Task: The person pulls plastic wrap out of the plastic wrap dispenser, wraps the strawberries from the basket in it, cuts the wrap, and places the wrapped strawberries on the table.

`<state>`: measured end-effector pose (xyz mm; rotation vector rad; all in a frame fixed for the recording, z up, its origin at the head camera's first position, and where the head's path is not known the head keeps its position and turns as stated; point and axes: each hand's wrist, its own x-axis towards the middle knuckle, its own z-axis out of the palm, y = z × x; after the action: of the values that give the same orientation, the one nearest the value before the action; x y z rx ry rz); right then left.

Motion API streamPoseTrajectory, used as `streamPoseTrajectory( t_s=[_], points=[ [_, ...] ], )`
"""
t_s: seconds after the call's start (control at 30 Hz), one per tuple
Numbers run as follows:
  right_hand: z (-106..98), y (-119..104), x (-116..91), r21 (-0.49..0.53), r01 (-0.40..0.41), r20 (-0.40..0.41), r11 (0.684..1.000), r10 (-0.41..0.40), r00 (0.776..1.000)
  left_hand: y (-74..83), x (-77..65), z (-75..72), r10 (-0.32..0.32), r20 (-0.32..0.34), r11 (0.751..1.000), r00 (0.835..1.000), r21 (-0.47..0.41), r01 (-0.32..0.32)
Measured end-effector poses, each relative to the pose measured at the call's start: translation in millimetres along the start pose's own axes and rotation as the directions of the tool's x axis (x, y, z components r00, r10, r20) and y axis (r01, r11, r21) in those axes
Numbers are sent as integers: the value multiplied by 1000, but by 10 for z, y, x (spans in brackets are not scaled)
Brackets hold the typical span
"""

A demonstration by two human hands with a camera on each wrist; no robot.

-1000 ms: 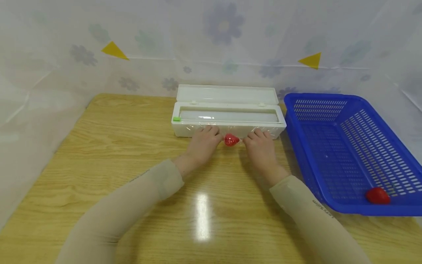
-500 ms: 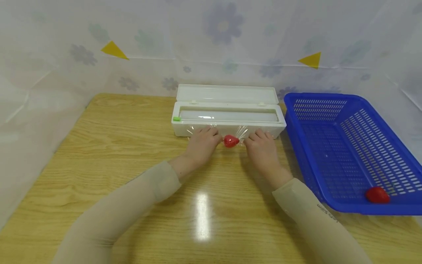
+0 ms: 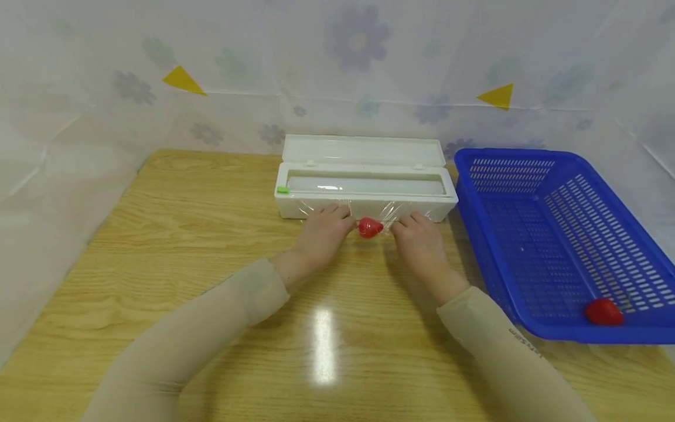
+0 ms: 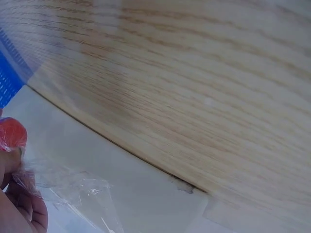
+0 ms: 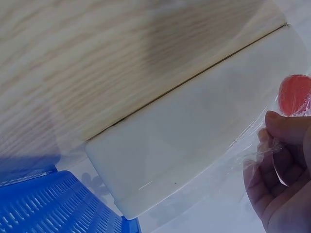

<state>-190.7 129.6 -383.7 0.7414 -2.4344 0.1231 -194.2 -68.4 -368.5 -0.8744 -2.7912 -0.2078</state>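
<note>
A red, strawberry-like piece (image 3: 370,227) hangs wrapped in clear plastic film just in front of a white film dispenser box (image 3: 366,206). To its left, my left hand (image 3: 324,234) pinches the gathered film (image 4: 73,194) between thumb and fingers. On the other side my right hand (image 3: 419,243) pinches the film too, as the right wrist view shows with the thumb pressed to the curled fingers. Creased film runs from both hands up to the box's front edge. The box lid (image 3: 364,151) stands open, and a film roll (image 3: 366,186) lies inside.
A blue plastic basket (image 3: 487,252) stands at the right, with another red piece (image 3: 604,312) in its near corner. A green slider (image 3: 282,190) sits at the box's left end. The wooden table (image 3: 211,234) meets a flowered cloth (image 3: 358,76) behind.
The wrapped red piece has dropped slightly toward me. Film creases beside my right hand have become more visible. Both hands keep their pinch and have barely moved.
</note>
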Motion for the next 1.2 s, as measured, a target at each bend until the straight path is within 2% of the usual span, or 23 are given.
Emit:
streamPoseTrajectory(
  t_s=[0.07,0.23,0.37,0.67,0.97,1.2],
  points=[
    [-5,0,0,1,2,16,1000,-2,1000,2,-2,-9,2,11,1000,1000,-5,-2],
    [4,-8,-23,0,-11,74,1000,11,997,4,14,1,-6,89,1000,996,6,6],
    [20,-14,-39,-6,-30,120,1000,30,992,6,29,25,-12,109,1000,994,2,12],
    [16,-10,-45,19,-24,139,1000,22,990,-5,33,33,-18,86,1000,996,0,18],
    [-15,-21,-64,14,7,98,1000,-8,995,-6,19,20,-7,78,999,997,-38,10],
    [-49,-37,-73,5,9,105,1000,-10,994,-5,-7,22,11,47,999,999,-45,-9]
  ],
)
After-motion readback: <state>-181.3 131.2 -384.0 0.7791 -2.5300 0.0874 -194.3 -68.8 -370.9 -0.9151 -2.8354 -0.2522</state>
